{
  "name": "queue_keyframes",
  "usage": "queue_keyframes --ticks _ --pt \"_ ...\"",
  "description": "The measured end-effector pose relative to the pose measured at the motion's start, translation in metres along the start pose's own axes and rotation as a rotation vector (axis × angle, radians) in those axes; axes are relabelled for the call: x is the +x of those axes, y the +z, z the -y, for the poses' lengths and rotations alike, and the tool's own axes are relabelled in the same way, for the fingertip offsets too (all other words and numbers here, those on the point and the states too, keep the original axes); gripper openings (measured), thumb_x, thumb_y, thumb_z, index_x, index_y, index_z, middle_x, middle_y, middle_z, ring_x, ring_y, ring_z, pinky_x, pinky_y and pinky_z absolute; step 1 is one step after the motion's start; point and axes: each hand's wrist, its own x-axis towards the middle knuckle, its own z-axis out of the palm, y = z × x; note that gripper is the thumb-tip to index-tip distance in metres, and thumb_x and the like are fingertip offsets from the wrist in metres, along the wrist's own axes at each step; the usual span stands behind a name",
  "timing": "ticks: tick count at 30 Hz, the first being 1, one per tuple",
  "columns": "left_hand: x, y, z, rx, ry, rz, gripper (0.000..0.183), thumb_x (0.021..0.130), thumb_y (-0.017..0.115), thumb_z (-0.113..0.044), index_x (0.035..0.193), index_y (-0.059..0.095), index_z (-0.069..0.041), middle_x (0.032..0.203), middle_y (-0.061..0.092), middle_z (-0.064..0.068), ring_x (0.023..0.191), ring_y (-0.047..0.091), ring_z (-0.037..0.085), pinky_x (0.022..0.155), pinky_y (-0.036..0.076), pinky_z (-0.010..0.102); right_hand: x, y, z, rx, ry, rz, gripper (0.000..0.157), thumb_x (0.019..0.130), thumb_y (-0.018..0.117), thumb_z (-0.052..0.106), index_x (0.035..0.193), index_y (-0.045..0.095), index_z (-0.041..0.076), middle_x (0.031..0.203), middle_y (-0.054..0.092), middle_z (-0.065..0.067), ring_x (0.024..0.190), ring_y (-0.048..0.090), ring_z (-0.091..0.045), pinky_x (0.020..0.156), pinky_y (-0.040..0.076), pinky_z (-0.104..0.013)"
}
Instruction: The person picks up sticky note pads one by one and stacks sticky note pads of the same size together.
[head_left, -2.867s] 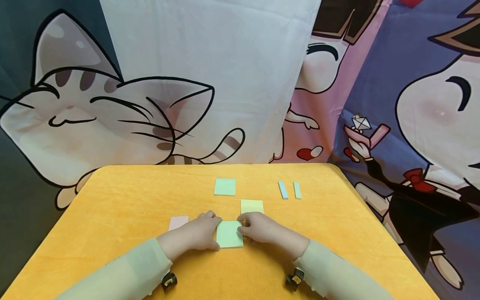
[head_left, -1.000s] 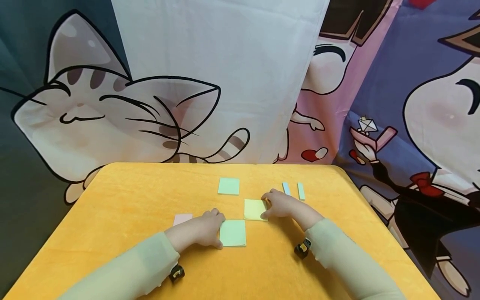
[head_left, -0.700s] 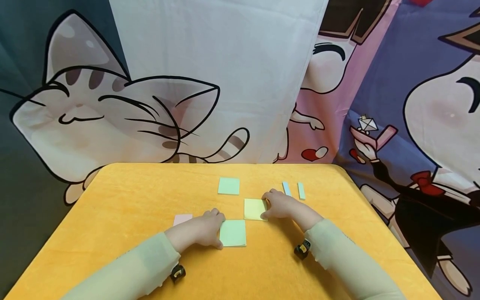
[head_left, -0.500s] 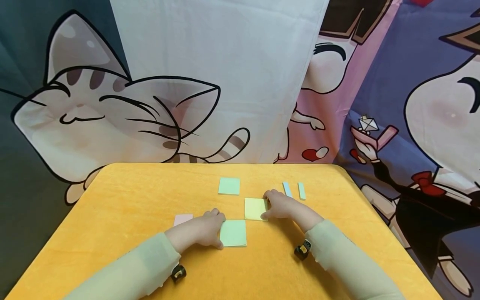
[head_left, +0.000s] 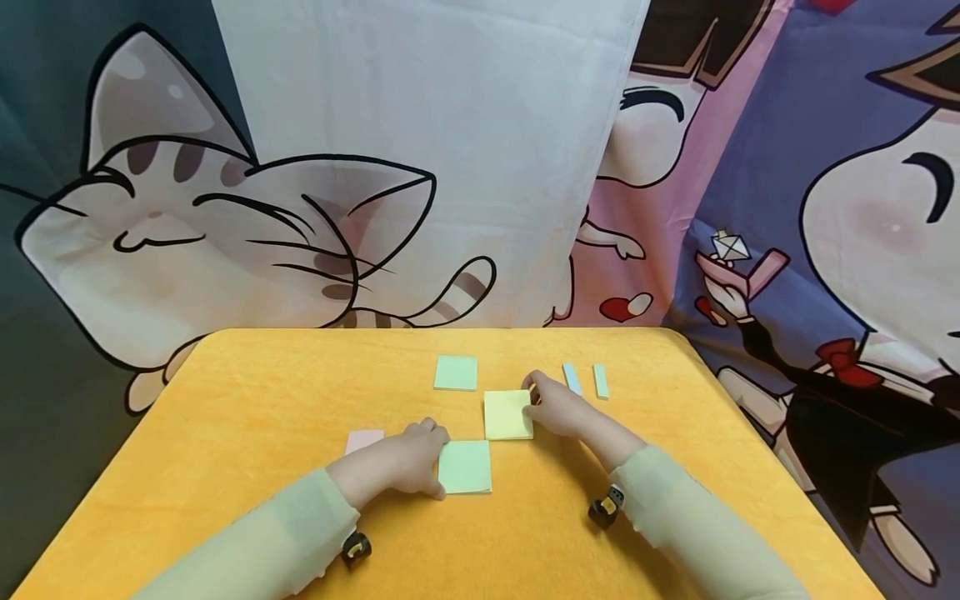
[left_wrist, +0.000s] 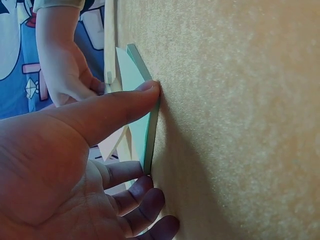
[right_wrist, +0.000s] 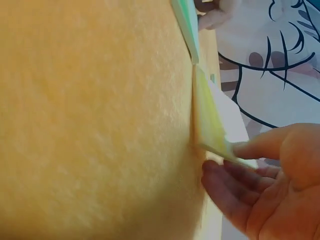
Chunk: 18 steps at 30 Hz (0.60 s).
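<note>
A green pad of sticky notes (head_left: 465, 467) lies on the table, and my left hand (head_left: 412, 454) holds its left side. In the left wrist view the thumb is on one corner of this green pad (left_wrist: 134, 82), with the fingertips at another corner. Just beyond it, corner to corner, is a yellow pad of sticky notes (head_left: 507, 415). My right hand (head_left: 558, 404) pinches the yellow pad's right edge. The right wrist view shows that edge of the yellow pad (right_wrist: 212, 122) tilted up off the table, thumb above and fingers below.
Another green pad (head_left: 455, 372) lies farther back on the yellow table (head_left: 480, 550). A pink pad (head_left: 365, 440) is partly hidden behind the left forearm. Two narrow strips, one blue (head_left: 572, 379) and one green (head_left: 601, 382), lie beyond the right hand. A printed cloth (head_left: 450, 108) hangs behind the table.
My right hand has moved from the near green pad to the yellow pad, and has just raised its right edge. The left hand stays on the green pad.
</note>
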Motion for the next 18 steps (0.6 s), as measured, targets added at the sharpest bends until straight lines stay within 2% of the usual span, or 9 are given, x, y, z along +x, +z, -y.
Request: queue_keyframes --ticks 4,7,12,18 --pt "0.001 0.0 0.001 -0.005 0.005 -0.002 0.075 0.074 0.089 -0.033 0.131 0.052 -0.001 0.117 0.048 0.01 0.106 0.047 0.028 0.088 0.045 0.044 -0.001 0.001 -0.002 0.272 0.02 -0.01 0.031 0.098 0.057 0.004 0.127 0.048 0.009 0.1 0.052 -0.012 0.076 0.057 -0.024 0.064 0.053 -0.036" --pt "0.0 -0.001 0.001 -0.004 0.007 -0.002 0.074 0.074 0.089 -0.032 0.13 0.052 -0.001 0.116 0.048 0.01 0.106 0.047 0.028 0.088 0.045 0.043 -0.002 0.0 -0.004 0.413 0.037 -0.027 0.03 0.099 0.054 0.002 0.127 0.049 0.01 0.099 0.046 -0.012 0.076 0.057 -0.024 0.063 0.056 -0.039" --pt "0.0 -0.001 0.001 -0.011 0.007 0.0 0.075 0.073 0.089 -0.032 0.13 0.052 -0.001 0.116 0.048 0.011 0.106 0.047 0.028 0.088 0.045 0.044 -0.01 -0.004 -0.01 0.529 0.059 -0.034 0.031 0.098 0.054 0.001 0.127 0.049 0.008 0.096 0.043 -0.01 0.071 0.054 -0.022 0.061 0.056 -0.039" --pt "0.001 0.0 0.003 -0.011 0.013 0.0 0.075 0.073 0.089 -0.033 0.13 0.052 -0.001 0.116 0.048 0.01 0.105 0.048 0.027 0.089 0.045 0.043 -0.025 -0.009 -0.02 0.594 0.084 0.014 0.035 0.098 0.055 0.001 0.132 0.046 0.003 0.095 0.044 -0.011 0.074 0.055 -0.022 0.063 0.057 -0.04"
